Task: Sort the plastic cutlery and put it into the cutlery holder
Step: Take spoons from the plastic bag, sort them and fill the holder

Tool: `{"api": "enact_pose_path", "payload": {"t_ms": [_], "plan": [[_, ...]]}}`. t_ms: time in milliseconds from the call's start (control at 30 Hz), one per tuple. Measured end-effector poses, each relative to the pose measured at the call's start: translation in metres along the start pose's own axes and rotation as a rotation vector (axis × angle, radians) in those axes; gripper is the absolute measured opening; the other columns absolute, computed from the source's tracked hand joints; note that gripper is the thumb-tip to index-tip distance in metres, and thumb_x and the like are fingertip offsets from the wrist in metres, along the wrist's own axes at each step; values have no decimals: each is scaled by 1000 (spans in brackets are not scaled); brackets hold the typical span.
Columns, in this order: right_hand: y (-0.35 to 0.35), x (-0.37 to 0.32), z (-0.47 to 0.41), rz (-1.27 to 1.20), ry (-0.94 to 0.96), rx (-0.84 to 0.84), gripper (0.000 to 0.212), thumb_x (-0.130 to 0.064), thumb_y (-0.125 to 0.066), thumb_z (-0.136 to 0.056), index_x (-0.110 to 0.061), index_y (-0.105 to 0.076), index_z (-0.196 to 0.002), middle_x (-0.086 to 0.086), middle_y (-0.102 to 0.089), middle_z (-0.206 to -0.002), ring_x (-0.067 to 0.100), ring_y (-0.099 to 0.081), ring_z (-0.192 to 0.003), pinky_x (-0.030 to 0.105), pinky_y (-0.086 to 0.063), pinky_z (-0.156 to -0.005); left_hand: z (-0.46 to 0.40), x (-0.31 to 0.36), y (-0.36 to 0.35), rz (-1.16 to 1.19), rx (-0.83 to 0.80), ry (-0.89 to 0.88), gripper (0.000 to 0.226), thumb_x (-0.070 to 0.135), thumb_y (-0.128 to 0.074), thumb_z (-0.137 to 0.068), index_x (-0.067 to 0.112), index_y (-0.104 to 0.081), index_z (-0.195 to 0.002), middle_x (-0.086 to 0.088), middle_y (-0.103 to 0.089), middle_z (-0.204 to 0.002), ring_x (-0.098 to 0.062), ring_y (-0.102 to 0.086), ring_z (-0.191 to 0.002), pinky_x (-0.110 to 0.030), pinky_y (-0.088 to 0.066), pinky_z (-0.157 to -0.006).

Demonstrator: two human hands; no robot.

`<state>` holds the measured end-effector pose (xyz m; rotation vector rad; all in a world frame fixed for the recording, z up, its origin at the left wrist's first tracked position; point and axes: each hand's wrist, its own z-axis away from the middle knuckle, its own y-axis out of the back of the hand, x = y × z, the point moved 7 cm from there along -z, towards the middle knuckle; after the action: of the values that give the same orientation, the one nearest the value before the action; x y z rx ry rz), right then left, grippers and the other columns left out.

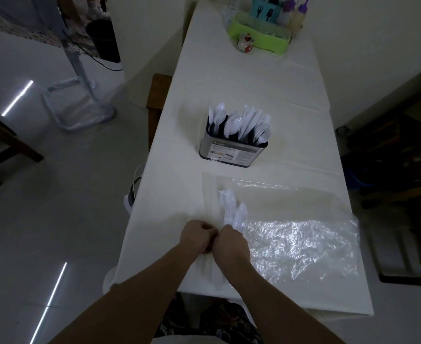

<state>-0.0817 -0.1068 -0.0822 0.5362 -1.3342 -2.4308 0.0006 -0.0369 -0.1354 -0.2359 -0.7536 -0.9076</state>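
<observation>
- I see my left hand [199,234] curled into a fist at the near end of the counter [291,95], knuckles up, touching my right hand; I cannot tell what, if anything, it pinches.
- My right hand [230,244] is clenched around the handles of a small bunch of white plastic cutlery [231,209]: spoon bowls and fork tines fan out away from me, just past the knuckles.
- That bunch lies over the left edge of a clear plastic bag [301,247], which is spread flat and crinkled on the counter to the right of my hands.
- The cutlery holder [233,151], a metal box with a printed label on its front, stands farther up the counter, well apart from my hands, roughly in line with them.
- It already carries many white spoons, forks and knives [241,122], upright with heads up, in more than one compartment; I cannot tell exactly how they are divided.
- At the far end sit a green tray [259,33] with a blue box and two purple-capped squeeze bottles [296,16], and a small patterned cup [245,43] just in front.
</observation>
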Motion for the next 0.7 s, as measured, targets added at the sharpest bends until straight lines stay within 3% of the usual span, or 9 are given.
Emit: {"api": "enact_pose_path", "payload": {"t_ms": [100, 167, 333, 433, 500, 600, 700], "plan": [[2, 3, -1, -35, -11, 12, 19, -15, -34, -102, -14, -52, -107, 8, -66, -110, 22, -65, -100, 29, -50, -82, -3, 2, -1, -141, 23, -39, 19, 17, -71, -83, 5, -74, -68, -15, -71, -62, -29, -70, -55, -35, -61, -53], [6, 2, -2, -36, -7, 22, 20, -13, -34, -101, -11, -53, -109, 9, -66, -108, 23, -66, -98, 30, -49, -79, -3, 5, -1, -223, 47, -65, 21, 19, -70, -82, 7, -72, -64, -11, -68, -55, -21, -65, -44, -29, -58, -47], [15, 7, 0, -47, -18, 53, 16, -16, -44, -97, -9, -53, -108, 9, -65, -106, 25, -67, -96, 32, -51, -79, 1, 12, -4, -296, 85, -93, 15, 14, -64, -81, 8, -71, -69, -6, -68, -54, -14, -62, -39, -22, -51, -42], [21, 13, 1, -46, -1, 87, 15, -17, -43, -97, -9, -55, -104, 8, -66, -104, 26, -66, -96, 34, -51, -82, 7, 16, -5, -397, 117, -153, 11, 19, -60, -84, 12, -66, -77, -3, -70, -64, -16, -67, -55, -30, -58, -58], [23, 16, 4, -39, 19, 111, 19, -21, -43, -99, -10, -56, -105, 7, -66, -105, 25, -65, -98, 33, -50, -84, 13, 20, -4, -563, 179, -235, 15, 29, -58, -91, 14, -58, -92, -1, -68, -81, -18, -64, -70, -32, -53, -63], [21, 15, 5, -40, 51, 128, 22, -23, -41, -100, -12, -58, -109, 5, -66, -106, 22, -66, -98, 29, -49, -84, 20, 24, 3, -749, 244, -448, 24, 40, -56, -93, 20, -49, -105, 3, -59, -94, -18, -60, -81, -29, -44, -64], [18, 13, 4, -29, 60, 135, 20, -17, -39, -100, -12, -58, -106, 5, -66, -103, 21, -66, -94, 27, -49, -80, 32, 20, 1, -986, 190, -917, 22, 32, -56, -91, 19, -64, -106, -2, -63, -109, -24, -61, -96, -35, -55, -77]]}}
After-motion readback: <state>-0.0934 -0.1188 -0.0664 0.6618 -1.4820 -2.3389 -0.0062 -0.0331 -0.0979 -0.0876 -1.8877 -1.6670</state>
